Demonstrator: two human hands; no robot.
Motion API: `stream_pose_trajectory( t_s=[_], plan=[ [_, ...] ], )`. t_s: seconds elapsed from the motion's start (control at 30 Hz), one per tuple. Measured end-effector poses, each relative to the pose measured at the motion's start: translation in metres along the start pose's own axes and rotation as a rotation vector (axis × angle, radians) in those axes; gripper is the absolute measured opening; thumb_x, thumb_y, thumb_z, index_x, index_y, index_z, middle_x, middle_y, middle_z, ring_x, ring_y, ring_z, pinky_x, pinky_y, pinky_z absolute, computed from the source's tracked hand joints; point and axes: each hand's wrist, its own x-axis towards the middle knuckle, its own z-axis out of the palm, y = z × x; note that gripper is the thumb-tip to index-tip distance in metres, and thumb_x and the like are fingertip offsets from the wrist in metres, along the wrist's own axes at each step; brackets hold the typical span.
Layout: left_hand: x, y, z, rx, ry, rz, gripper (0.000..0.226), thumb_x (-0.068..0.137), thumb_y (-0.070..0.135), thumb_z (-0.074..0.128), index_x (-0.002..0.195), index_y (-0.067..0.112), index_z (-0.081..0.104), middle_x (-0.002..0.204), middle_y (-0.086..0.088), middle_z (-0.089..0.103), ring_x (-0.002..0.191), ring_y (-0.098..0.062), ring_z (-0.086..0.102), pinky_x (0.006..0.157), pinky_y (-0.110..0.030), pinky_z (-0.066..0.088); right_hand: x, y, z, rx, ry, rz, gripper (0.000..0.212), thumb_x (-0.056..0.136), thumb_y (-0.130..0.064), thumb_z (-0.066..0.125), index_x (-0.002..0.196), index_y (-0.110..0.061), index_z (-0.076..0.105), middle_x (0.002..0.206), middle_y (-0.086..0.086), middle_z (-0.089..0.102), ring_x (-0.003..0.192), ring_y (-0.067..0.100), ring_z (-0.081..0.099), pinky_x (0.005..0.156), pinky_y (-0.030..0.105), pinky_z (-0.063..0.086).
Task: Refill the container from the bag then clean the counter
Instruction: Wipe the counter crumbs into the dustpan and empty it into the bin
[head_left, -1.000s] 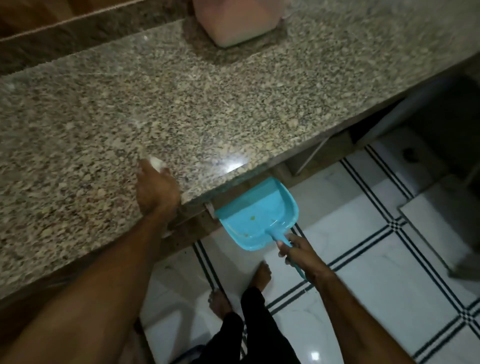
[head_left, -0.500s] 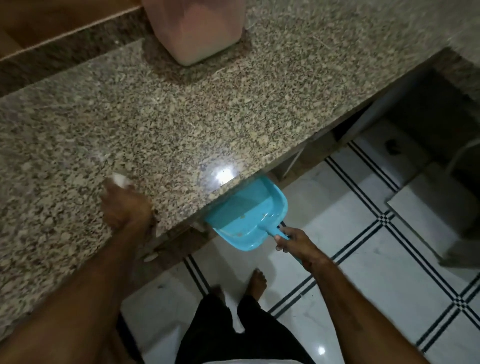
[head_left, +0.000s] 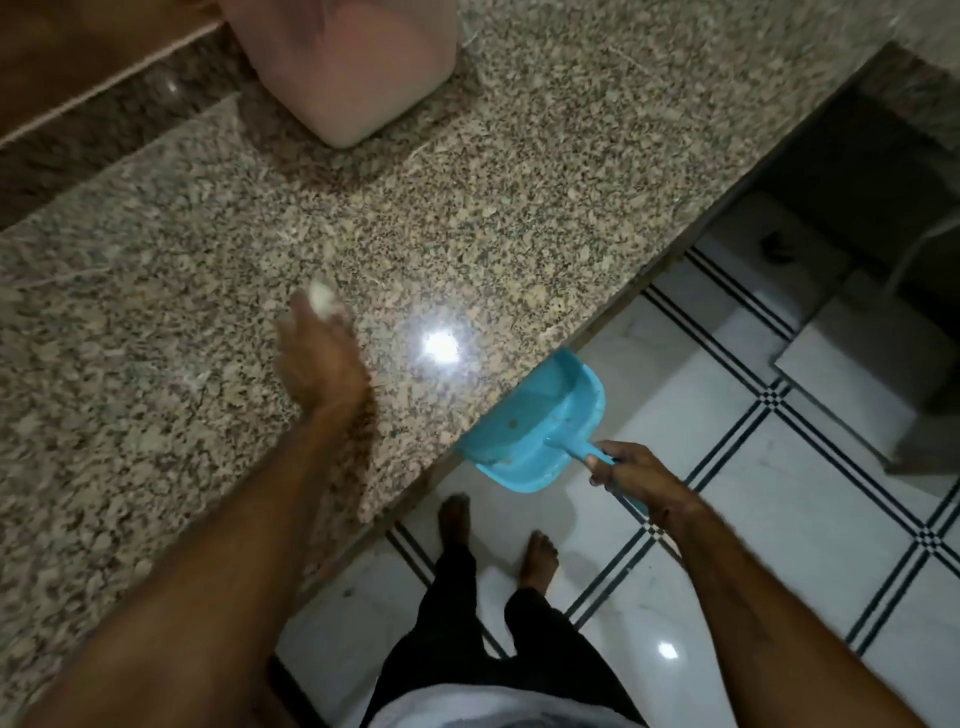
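My left hand rests on the speckled granite counter, closed around a small white wad, perhaps tissue or cloth, which sticks out past the fingers. My right hand grips the handle of a blue dustpan, held just under the counter's front edge with its mouth tucked beneath the stone. A few crumbs lie inside the pan. A pinkish translucent container stands at the back of the counter, its top cut off by the frame. No bag is in view.
White floor tiles with black line borders lie below the counter. My bare feet stand by its edge. A dark opening sits at the counter's right end. A brown wooden surface runs behind the counter at the upper left.
My left hand with the white wad has moved from the front edge further onto the counter, toward the right. The dustpan stays under the edge. The view has shifted left.
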Motion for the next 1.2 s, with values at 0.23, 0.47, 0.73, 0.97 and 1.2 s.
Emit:
stream_pose_trajectory(
  t_s=[0.23,0.47,0.73,0.97,1.2],
  plan=[
    [0.045,0.011,0.021,0.123,-0.046,-0.101,0.044,0.098,0.034,0.054,0.141,0.023,0.050,0.137,-0.013,0.059,0.124,-0.033,0.056,0.103,-0.049,0.043,0.006,-0.012,0.014,0.017,0.019,0.058,0.019,0.099,-0.029,0.065,0.114,-0.019,0.072,0.086,0.002,0.067,0.078,0.011,0.061,0.071,0.025,0.050],
    [0.028,0.044,0.021,0.000,-0.200,0.283,0.035,0.100,0.032,0.055,0.134,0.024,0.054,0.118,-0.010,0.064,0.099,-0.026,0.064,0.090,-0.046,0.055,0.001,-0.026,0.014,-0.031,0.017,0.094,0.026,0.100,-0.023,0.064,0.121,-0.010,0.071,0.088,0.004,0.067,0.077,0.010,0.061,0.070,0.025,0.049],
    [0.044,-0.088,-0.020,0.159,0.165,-0.411,0.044,0.102,0.037,0.037,0.144,0.029,0.045,0.144,-0.021,0.050,0.136,-0.037,0.046,0.108,-0.053,0.031,-0.003,-0.027,0.023,-0.040,0.004,0.112,0.033,0.100,-0.022,0.063,0.129,-0.006,0.067,0.089,-0.007,0.064,0.072,0.007,0.059,0.059,0.013,0.049],
    [0.054,0.004,0.011,0.080,-0.178,-0.143,0.048,0.098,0.037,0.051,0.146,0.032,0.048,0.152,-0.017,0.046,0.135,-0.036,0.045,0.107,-0.048,0.033,0.002,-0.028,0.027,-0.096,-0.012,0.106,0.034,0.100,-0.027,0.063,0.127,-0.008,0.068,0.087,0.005,0.069,0.080,0.016,0.061,0.069,0.025,0.051],
    [0.097,-0.021,0.004,0.014,0.035,-0.257,0.049,0.093,0.031,0.064,0.140,0.026,0.049,0.133,-0.015,0.058,0.116,-0.034,0.058,0.094,-0.048,0.051,-0.002,-0.029,0.021,-0.112,-0.022,0.118,0.029,0.100,-0.030,0.062,0.120,-0.012,0.071,0.088,0.009,0.070,0.084,0.020,0.059,0.070,0.028,0.051]
  ],
)
